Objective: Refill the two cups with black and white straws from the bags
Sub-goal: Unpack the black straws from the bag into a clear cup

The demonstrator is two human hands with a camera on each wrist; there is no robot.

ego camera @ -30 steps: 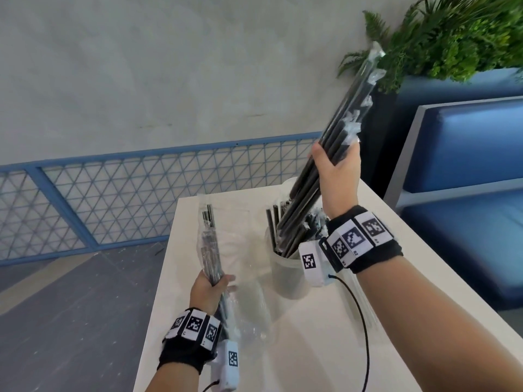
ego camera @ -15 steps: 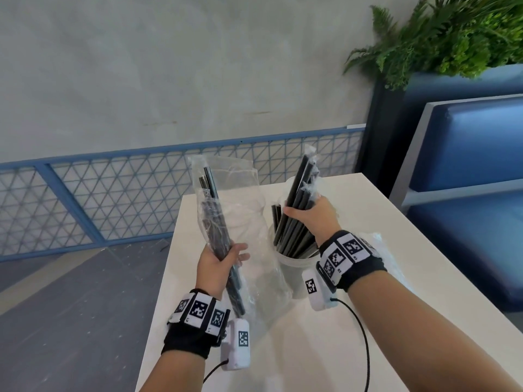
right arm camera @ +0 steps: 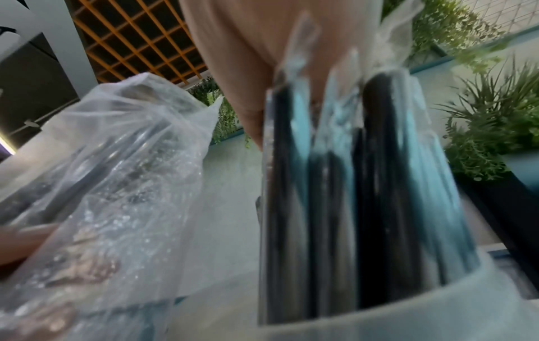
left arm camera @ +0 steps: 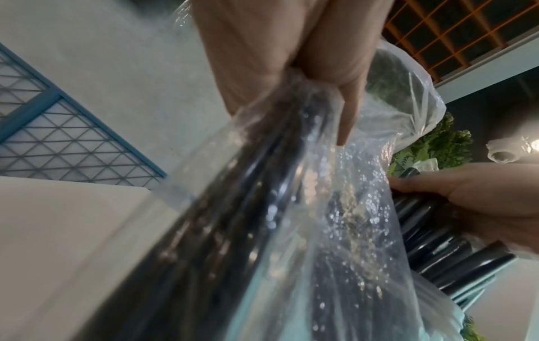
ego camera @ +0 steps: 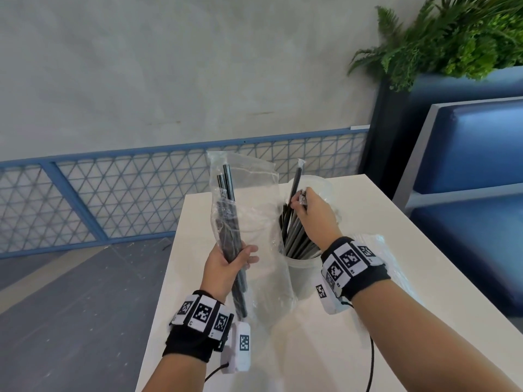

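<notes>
A clear plastic bag [ego camera: 249,199] with a few black straws [ego camera: 229,222] stands upright over the white table [ego camera: 368,210]. My left hand [ego camera: 226,264] grips the bag round those straws near their lower half; the left wrist view shows my fingers [left arm camera: 321,57] curled round the crinkled bag [left arm camera: 335,207]. A translucent cup [ego camera: 302,275] at mid-table holds several wrapped black straws [ego camera: 297,236]. My right hand [ego camera: 314,213] sits on top of them, fingers curled over their upper ends; the right wrist view shows the straws [right arm camera: 335,184] standing in the cup [right arm camera: 408,318]. One straw [ego camera: 295,179] sticks up higher.
Crumpled clear plastic [ego camera: 387,250] lies on the table behind my right wrist. A blue bench seat [ego camera: 475,193] stands to the right, with a planter of greenery [ego camera: 452,38] behind it. A blue mesh railing [ego camera: 113,199] runs along the wall past the table's left edge.
My right hand came down from high above and lowered its bundle of black straws into the cup. My left hand lifted the bag upright.
</notes>
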